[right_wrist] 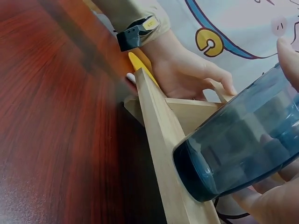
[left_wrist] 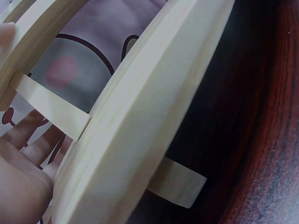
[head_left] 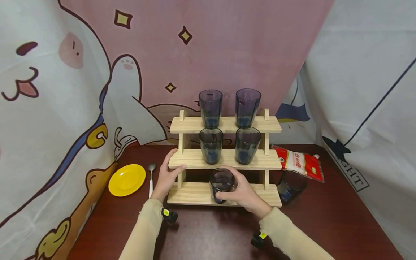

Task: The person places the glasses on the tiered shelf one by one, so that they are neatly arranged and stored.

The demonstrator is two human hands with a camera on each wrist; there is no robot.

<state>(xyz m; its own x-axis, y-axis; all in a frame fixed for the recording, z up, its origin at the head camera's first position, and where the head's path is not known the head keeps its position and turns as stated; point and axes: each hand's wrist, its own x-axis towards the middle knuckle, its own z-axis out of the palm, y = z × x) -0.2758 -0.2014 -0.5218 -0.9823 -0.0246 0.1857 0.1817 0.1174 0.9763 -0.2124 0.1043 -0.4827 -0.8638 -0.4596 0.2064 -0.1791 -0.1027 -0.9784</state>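
Note:
A three-tier wooden display shelf (head_left: 191, 193) stands on the dark red table. My left hand (head_left: 166, 179) grips the left end of its middle tier, thumb in front; the right wrist view also shows this left hand (right_wrist: 184, 70) pinching the wood. My right hand (head_left: 245, 193) holds a dark tinted glass (head_left: 221, 180) round its side, on the bottom tier near the front edge. In the right wrist view the glass (right_wrist: 233, 144) has its base against the bottom board (right_wrist: 159, 126). Two glasses stand on the middle tier, including one glass (head_left: 211, 144), and two on the top, including another (head_left: 210, 108).
Right of the shelf another tinted glass (head_left: 291, 186) is on the table, before a red and white plastic packet (head_left: 300, 162). To the left lie a yellow plate (head_left: 126, 180) and a white-handled spoon (head_left: 151, 180). A printed cloth (head_left: 243, 47) hangs behind.

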